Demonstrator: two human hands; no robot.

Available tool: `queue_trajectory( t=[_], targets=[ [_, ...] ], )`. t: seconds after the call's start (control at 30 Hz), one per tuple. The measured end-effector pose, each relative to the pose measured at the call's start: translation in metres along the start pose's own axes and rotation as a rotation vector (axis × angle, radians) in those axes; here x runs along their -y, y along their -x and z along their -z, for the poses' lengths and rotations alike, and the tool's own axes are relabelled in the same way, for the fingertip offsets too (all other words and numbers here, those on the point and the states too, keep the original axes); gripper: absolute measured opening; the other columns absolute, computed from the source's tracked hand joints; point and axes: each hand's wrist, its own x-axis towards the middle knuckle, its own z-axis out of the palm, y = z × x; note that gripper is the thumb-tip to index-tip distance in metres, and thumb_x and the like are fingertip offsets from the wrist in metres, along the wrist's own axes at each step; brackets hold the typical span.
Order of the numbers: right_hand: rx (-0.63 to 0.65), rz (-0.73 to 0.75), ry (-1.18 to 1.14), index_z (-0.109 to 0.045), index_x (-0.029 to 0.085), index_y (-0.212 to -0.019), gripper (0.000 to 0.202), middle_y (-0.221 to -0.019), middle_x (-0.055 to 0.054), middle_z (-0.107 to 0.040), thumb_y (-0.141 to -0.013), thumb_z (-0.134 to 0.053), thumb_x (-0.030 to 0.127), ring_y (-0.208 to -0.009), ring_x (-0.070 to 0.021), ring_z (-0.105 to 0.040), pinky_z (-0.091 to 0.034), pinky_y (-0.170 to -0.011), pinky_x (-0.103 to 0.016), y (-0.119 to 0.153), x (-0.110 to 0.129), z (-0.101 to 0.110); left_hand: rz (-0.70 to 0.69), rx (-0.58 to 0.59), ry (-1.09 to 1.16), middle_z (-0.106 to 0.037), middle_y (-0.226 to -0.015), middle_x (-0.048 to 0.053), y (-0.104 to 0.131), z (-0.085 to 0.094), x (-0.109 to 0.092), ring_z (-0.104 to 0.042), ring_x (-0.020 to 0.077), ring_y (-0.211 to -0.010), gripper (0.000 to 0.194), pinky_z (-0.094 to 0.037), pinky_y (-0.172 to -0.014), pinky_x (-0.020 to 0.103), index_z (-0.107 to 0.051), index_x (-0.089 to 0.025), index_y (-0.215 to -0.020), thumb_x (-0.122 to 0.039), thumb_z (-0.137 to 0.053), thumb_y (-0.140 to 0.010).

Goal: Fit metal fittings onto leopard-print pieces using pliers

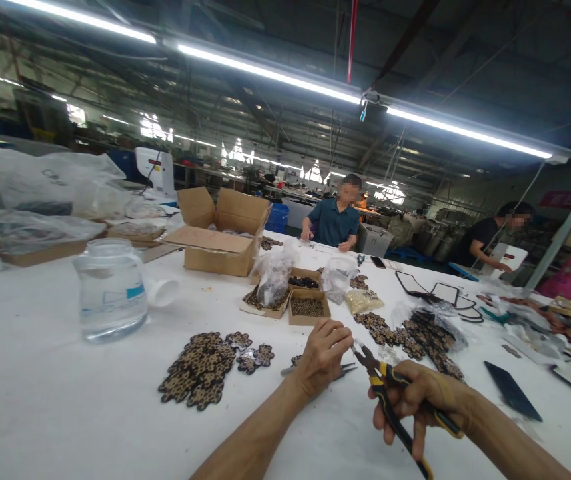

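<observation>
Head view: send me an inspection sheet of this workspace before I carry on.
Surface: white table, flat, well covered toward the far side and right.
Job's things: black-and-yellow pliers; flower-shaped pieces piled left of the hands.
Clutter: open cardboard box, clear jug part-filled with clear liquid, small box of beads, plastic bag.
Hands: right hand grips the pliers; left hand is at their tips, any held piece too small to tell.
Cables: dark cord by the white machine, far left.
Surroundings: co-worker across the table; tube lights overhead.
</observation>
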Motion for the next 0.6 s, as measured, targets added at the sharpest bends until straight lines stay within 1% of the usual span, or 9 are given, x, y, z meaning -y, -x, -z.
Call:
queue_trajectory(
  t=[0.13,0.27,0.43,0.53,0.6],
  targets=[
    [0.003,0.002,0.0,-0.058,0.011,-0.115,0.05,-0.107,-0.021,-0.071,-0.065,-0.058,0.01,-0.095,-0.0347,-0.071,-0.063,-0.059,-0.036,0.0016,0.0015,0.0005,-0.012,-0.029,-0.009,-0.069,-0.106,0.01,-0.0012,0.0016,-0.0034,-0.06,0.0243,-0.104,0.027,-0.047,-0.09,0.045,-0.061,-0.02,-0.112,-0.011,-0.044,-0.094],
    [-0.023,-0.009,0.023,-0.058,0.011,-0.112,0.049,-0.103,-0.019,-0.072,-0.063,-0.059,0.012,-0.089,-0.0332,-0.072,-0.062,-0.055,-0.035,0.0026,0.0006,0.0021,-0.013,-0.041,-0.009,-0.07,-0.103,0.01,-0.0021,0.0014,-0.0056,-0.061,0.024,-0.102,0.024,-0.048,-0.089,0.045,-0.062,-0.02,-0.11,-0.014,-0.044,-0.095],
    [-0.041,-0.02,0.047,-0.056,0.011,-0.111,0.049,-0.107,-0.022,-0.071,-0.063,-0.059,0.012,-0.093,-0.0347,-0.072,-0.063,-0.057,-0.037,0.0035,0.0006,0.0022,0.001,-0.022,0.021,-0.07,-0.103,0.01,-0.0008,-0.0013,-0.0048,-0.06,0.0236,-0.102,0.024,-0.048,-0.089,0.045,-0.062,-0.02,-0.109,-0.012,-0.043,-0.095],
    [-0.038,-0.031,0.031,-0.056,0.011,-0.111,0.049,-0.105,-0.021,-0.072,-0.062,-0.058,0.011,-0.092,-0.0343,-0.072,-0.063,-0.057,-0.037,0.0038,0.0009,0.0023,0.014,-0.012,0.035,-0.069,-0.105,0.01,0.0,-0.0021,-0.0044,-0.059,0.0235,-0.104,0.025,-0.047,-0.09,0.045,-0.062,-0.02,-0.109,-0.011,-0.043,-0.095],
    [-0.046,-0.029,0.017,-0.056,0.012,-0.111,0.049,-0.102,-0.02,-0.072,-0.062,-0.057,0.01,-0.088,-0.0327,-0.073,-0.062,-0.055,-0.035,0.0033,0.0003,0.0029,0.019,-0.006,0.044,-0.069,-0.105,0.01,0.0,-0.0022,-0.0045,-0.059,0.0239,-0.104,0.026,-0.047,-0.091,0.045,-0.062,-0.02,-0.109,-0.011,-0.042,-0.095]
  ],
)
